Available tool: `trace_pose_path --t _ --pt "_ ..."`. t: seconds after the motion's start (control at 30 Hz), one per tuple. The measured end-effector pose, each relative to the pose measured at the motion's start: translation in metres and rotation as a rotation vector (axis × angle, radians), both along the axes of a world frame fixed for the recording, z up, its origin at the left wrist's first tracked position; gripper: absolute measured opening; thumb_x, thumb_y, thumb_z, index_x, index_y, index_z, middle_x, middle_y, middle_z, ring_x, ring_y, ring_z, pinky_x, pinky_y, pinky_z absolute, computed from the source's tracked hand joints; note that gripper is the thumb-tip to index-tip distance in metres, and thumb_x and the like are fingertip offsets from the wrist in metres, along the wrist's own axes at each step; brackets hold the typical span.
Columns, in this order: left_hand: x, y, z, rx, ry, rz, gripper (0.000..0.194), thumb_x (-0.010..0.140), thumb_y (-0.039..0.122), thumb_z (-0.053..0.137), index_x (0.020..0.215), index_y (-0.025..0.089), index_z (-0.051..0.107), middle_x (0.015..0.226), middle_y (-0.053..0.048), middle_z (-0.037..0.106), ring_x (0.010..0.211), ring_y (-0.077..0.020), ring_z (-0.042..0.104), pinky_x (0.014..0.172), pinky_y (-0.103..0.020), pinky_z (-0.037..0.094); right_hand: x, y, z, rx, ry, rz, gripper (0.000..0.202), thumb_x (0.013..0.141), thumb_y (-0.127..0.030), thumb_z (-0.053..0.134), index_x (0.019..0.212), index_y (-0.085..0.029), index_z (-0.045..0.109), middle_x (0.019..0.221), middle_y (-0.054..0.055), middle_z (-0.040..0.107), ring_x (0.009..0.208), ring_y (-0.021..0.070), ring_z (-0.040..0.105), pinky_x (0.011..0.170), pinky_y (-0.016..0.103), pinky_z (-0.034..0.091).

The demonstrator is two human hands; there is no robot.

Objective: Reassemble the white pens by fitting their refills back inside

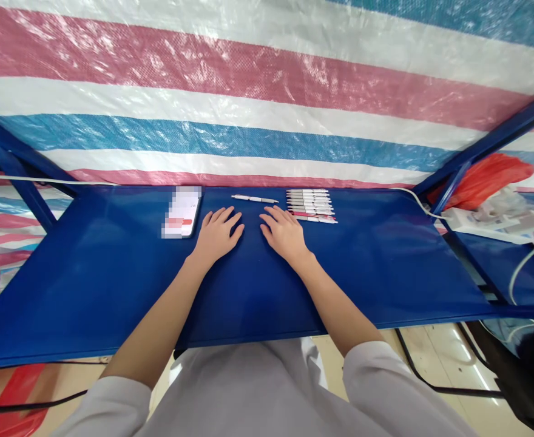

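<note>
My left hand (pixel 216 233) lies flat on the blue table (pixel 258 297), fingers spread and holding nothing. Just left of it is a phone (pixel 185 212) with a lit, partly blurred screen. My right hand (pixel 285 232) also rests palm down with its fingers apart. Beyond the gap between both hands, a single white and grey pen (pixel 254 198) lies crosswise near the back edge. A row of several pens (pixel 310 200), mostly white and grey with red on the nearer ones, sits behind and right of my right hand, whose fingers come close to the nearest pens.
A striped plastic sheet (pixel 267 103) hangs behind the table. Blue metal posts (pixel 480 149) stand at both sides. To the right are a red plastic bag (pixel 490 176), white boxes and a white cable (pixel 415 197). Part of a red stool (pixel 19 394) shows below left.
</note>
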State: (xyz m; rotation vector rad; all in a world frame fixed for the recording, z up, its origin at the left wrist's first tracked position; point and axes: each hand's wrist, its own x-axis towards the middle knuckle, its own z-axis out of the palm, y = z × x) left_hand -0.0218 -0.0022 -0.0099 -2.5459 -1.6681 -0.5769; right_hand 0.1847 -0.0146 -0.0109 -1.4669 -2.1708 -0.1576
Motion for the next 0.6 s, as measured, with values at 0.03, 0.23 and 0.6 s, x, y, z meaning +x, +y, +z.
trace_pose_path --t 0.03,0.23,0.6 --pt "-0.002 0.0 -0.002 0.007 -0.004 0.003 0.041 0.096 0.038 0.043 0.128 0.024 0.064 0.14 -0.011 0.058 0.132 -0.0323 0.051 0.112 -0.054 0.034 -0.005 0.0 -0.004 -0.01 0.005 0.001 0.033 0.097 -0.029 0.046 0.123 -0.023 0.066 0.137 0.006 0.062 0.131 0.0274 0.055 0.111 0.047 0.043" --pt "-0.007 -0.002 -0.012 0.002 0.001 -0.019 0.043 0.096 0.039 0.044 0.134 0.026 0.06 0.147 -0.01 0.052 0.138 -0.0322 0.044 0.117 -0.056 0.026 -0.011 -0.004 -0.014 -0.071 0.002 0.075 0.04 0.098 -0.039 0.045 0.131 -0.024 0.061 0.143 0.006 0.057 0.136 0.029 0.05 0.114 0.051 0.04" --pt "-0.007 0.0 -0.009 -0.047 -0.038 -0.03 0.045 0.095 0.039 0.046 0.133 0.021 0.061 0.146 -0.013 0.051 0.139 -0.0339 0.042 0.118 -0.056 0.025 -0.01 -0.002 -0.013 -0.096 0.02 0.061 0.041 0.098 -0.041 0.044 0.13 -0.023 0.062 0.142 0.007 0.057 0.136 0.0289 0.05 0.115 0.051 0.039"
